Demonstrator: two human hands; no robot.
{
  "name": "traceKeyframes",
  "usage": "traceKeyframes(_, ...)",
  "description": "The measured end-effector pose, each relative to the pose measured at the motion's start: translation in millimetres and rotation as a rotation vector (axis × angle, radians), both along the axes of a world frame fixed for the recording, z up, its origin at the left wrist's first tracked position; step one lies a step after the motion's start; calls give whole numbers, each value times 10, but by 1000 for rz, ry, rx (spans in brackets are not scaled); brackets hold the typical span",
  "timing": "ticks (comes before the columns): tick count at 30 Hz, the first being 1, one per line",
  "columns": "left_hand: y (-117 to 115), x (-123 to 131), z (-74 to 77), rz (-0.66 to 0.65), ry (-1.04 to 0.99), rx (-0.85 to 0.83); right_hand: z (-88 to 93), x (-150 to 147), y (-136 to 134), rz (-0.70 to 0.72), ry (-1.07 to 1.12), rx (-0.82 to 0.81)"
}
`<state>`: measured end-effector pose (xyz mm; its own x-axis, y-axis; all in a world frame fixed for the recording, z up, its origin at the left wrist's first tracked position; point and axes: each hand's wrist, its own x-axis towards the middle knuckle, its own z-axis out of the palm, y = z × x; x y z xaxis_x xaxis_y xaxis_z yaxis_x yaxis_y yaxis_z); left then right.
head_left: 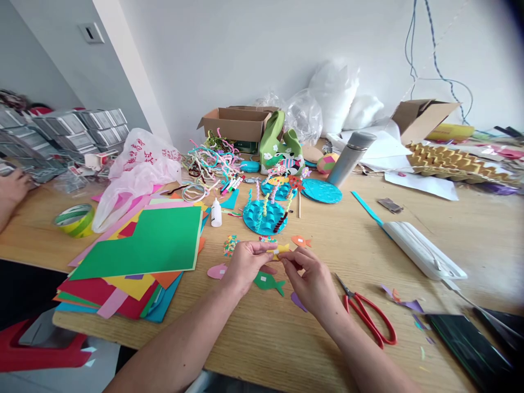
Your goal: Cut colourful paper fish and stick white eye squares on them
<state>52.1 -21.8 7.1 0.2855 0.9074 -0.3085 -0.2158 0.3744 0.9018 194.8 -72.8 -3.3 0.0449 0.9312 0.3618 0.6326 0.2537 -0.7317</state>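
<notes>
Between both hands is a small yellow paper fish (283,249) with a white patch on it. My left hand (248,266) pinches its left end, and my right hand (308,274) grips its right end. On the table below lie a green paper fish (266,281), a pink paper fish (216,271) and an orange paper fish (301,240). A purple paper piece (298,301) is partly hidden by my right hand. Just beyond stands a blue round base (250,216) with curled pipe cleaners rising from it. Colourful confetti (231,245) lies left of the hands.
Red-handled scissors (365,316) lie right of my right forearm. Stacked coloured paper (164,240), a glue bottle (216,213) and green tape (74,220) are to the left. A grey flask (351,159) and white power strip (423,248) stand right. Another person's hand (14,188) shows far left.
</notes>
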Motion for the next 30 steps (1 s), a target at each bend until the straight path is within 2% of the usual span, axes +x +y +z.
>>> traceKeyframes(30,1,-6,22,-20,-56,-65,12,15,-5,-20,34,-26)
